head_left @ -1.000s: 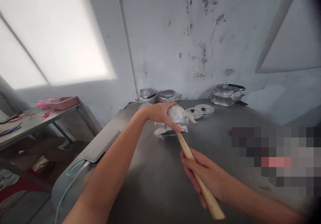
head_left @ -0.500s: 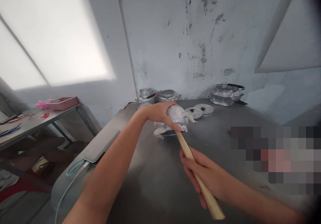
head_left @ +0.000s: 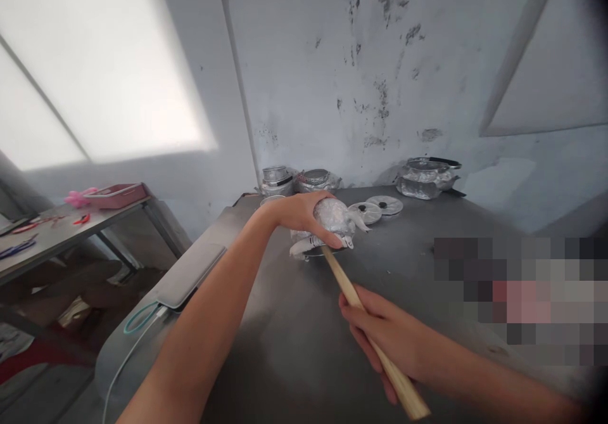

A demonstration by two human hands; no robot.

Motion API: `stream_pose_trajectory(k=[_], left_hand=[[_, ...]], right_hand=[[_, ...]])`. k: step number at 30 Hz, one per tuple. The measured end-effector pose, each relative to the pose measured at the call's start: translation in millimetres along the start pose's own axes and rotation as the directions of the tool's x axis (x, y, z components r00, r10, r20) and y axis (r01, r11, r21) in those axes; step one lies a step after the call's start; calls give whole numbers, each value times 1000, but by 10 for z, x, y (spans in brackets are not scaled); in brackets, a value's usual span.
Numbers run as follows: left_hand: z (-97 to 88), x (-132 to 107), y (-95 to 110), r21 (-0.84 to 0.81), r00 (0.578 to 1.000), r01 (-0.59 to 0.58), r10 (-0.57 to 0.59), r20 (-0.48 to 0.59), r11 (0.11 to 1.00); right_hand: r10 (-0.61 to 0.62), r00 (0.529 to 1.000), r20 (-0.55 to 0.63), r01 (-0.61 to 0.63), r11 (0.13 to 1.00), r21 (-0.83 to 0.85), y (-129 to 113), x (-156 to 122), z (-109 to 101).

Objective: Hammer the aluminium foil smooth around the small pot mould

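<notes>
My left hand (head_left: pixel 306 216) reaches forward over the dark metal table (head_left: pixel 294 335) and is wrapped round a crumpled, plastic-wrapped silvery object (head_left: pixel 335 216) that rests on a small dark dish. My right hand (head_left: pixel 384 332) is closed round a long pale wooden handle (head_left: pixel 370 341). The handle runs diagonally from the lower right up to the wrapped object, and its far end is hidden under my left hand's fingers.
Two round metal lids (head_left: pixel 377 208) lie just behind the wrapped object. Stacked metal pots (head_left: pixel 299 180) and a wrapped pan (head_left: pixel 427 177) stand against the stained wall. A flat grey device (head_left: pixel 187 275) with a cable lies at the table's left edge. A side table (head_left: pixel 57 227) holds tools.
The wooden handle's far end has shifted slightly left under my left hand, and my right hand has moved a little along with it. The left hand stays on the wrapped object.
</notes>
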State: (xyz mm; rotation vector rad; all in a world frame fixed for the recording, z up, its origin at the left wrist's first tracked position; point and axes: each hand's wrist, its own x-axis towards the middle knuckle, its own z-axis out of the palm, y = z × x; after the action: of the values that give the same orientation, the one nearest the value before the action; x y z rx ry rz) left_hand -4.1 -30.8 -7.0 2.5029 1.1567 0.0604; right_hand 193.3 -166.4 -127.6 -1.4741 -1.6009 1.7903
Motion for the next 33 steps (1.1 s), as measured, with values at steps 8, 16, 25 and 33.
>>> stream_pose_trajectory(k=[8,16,25,33], left_hand=[[-6,-2,-2,7,1000,5,-5,16,1000],[-8,5,7,8,1000,7,-7,17,1000],[5,3,-2,24,1000,19,-19,-1,1000],[0,-4,0,11,1000,4,-4,6,1000]], right_hand=[[-62,998,-10,62,998,21,6,21,13],[57,998,32,-56,998,-33,-18,-5,14],[-44,999,-7,44,998,40,-8,-6,31],[11,1000,0,-11,1000,17,-45,-6,10]])
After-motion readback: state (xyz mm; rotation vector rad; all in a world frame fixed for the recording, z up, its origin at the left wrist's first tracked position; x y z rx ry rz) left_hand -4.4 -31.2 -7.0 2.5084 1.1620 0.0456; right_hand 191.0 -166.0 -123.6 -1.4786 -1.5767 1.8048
